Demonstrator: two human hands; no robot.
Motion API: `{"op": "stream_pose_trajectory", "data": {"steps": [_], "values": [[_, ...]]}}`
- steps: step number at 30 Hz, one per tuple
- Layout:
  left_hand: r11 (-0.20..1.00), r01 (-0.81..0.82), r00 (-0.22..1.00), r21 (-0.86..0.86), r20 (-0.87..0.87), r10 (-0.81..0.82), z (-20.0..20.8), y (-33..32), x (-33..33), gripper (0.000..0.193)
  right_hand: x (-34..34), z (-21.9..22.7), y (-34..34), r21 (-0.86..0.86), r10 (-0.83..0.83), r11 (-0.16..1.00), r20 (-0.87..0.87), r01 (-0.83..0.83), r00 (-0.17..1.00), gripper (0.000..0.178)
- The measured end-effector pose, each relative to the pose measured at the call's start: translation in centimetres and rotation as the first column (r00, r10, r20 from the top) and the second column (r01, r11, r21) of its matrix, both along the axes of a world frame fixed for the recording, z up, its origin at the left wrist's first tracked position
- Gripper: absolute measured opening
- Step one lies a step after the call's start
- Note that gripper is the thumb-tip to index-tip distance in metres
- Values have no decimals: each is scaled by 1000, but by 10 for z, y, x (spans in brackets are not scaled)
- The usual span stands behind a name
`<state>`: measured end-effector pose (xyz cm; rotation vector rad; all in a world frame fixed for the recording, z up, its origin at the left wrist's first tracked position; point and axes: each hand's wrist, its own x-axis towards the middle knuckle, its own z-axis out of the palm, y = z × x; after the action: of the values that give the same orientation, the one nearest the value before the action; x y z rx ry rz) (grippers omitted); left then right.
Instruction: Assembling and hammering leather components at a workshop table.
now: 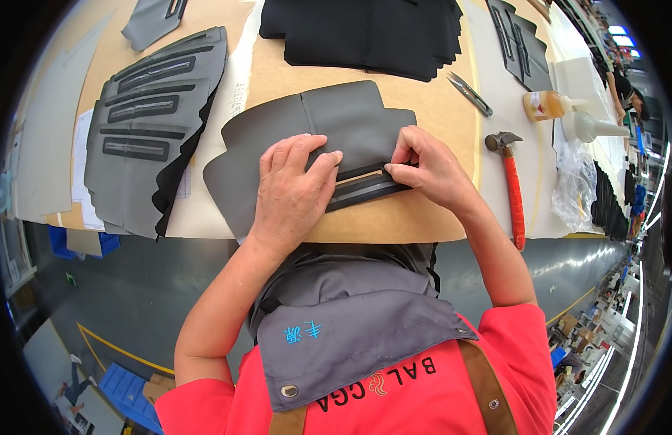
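A grey leather-like panel (pixel 339 116) with stepped corners lies in front of me on the brown board. Along its near edge is a narrow slot with a black border, and a black zipper strip (pixel 368 192) runs beside it. My left hand (pixel 292 185) rests on the panel left of the slot, fingers bent, thumb apart from the forefinger and nothing visible in its grasp. At the slot's right end, my right hand (pixel 430 170) pinches the black-bordered edge between thumb and forefinger. The fingertips partly hide that spot.
Stacked grey panels with zipped slots (pixel 151 130) lie at left, a black stack (pixel 365 40) at the back. To the right are thread snips (pixel 470 94), a red-handled hammer (pixel 513 188), a bottle of amber liquid (pixel 542 105), a white squeeze bottle (pixel 590 127) and a clear plastic bag (pixel 574 185).
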<state>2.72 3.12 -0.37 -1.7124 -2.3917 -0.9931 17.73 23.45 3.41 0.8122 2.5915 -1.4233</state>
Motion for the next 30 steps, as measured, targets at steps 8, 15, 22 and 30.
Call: {"op": "stream_pose_trajectory", "data": {"steps": [8, 15, 22, 30], "values": [[1000, 3, 1000, 11, -8, -3, -1, 1, 1, 25, 0, -2, 0, -52, -8, 999, -17, 8, 1000, 19], [1000, 12, 1000, 14, -21, -12, -1, 0, 0, 25, 4, -7, 3, -108, -46, 993, -37, 42, 998, 20], [1000, -18, 988, 12, -154, 20, 12, -1, 6, 27, 21, 8, -13, 179, -78, 977, -213, 117, 974, 17], [997, -78, 995, 7, 58, 77, 29, -59, 7, 29, 12, 7, -33, 188, 145, 978, -280, -94, 949, 15]]}}
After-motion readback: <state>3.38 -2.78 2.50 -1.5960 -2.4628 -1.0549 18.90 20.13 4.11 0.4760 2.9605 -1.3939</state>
